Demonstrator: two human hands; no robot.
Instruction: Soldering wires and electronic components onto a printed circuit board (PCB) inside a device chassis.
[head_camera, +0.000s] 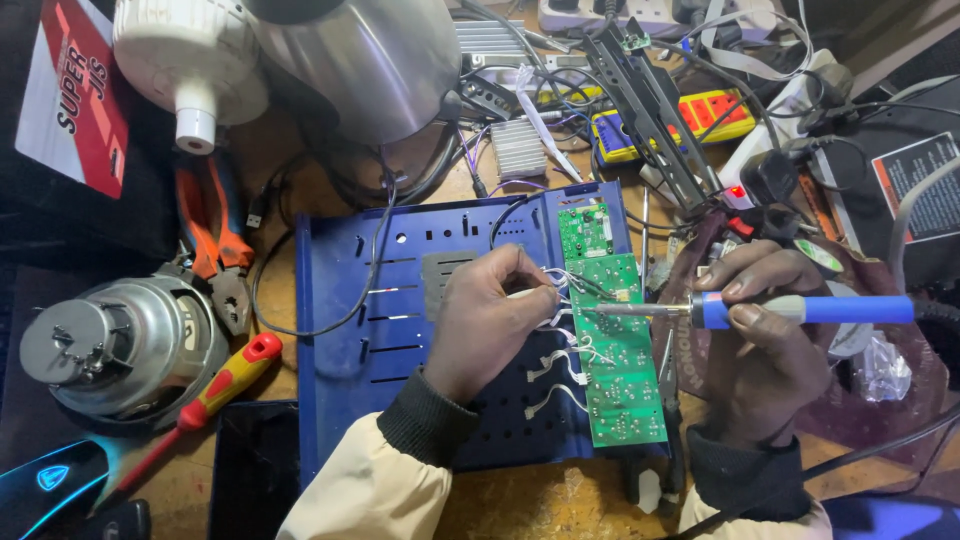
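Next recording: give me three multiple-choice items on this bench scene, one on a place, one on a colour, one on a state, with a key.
1. Where does the green circuit board lie?
A. on the blue metal panel
B. on top of the silver motor
C. inside a drawer

2. What colour is the handle of the soldering iron?
A. yellow
B. blue
C. white

3. What is the left hand doing?
A. lying flat and empty
B. gripping the red screwdriver
C. pinching white wires at the board

Key: 1 A, the board rests along the panel's right edge. 2 B, the grip in the right hand is blue. 3 C, its fingertips close on the wires beside the iron's tip.
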